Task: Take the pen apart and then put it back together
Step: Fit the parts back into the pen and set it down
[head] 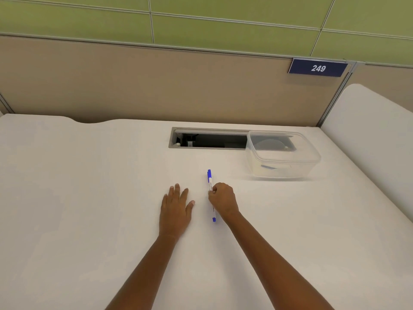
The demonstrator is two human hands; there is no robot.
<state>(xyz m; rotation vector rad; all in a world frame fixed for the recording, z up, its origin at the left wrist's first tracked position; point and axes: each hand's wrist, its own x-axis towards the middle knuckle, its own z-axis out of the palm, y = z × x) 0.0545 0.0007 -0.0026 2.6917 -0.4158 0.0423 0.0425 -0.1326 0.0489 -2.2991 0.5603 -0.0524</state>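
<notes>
Pen (210,184), capped, blue-white, print unreadable, is pinched mid-barrel by right hand (222,199) on desk (89,198). Left hand (176,208) is laid flat, fingers spread, beside. Sign (318,68) reads "249".

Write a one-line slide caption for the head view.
Right hand pinches a capped blue-and-white pen on the white desk while the left hand rests flat beside it.
</notes>
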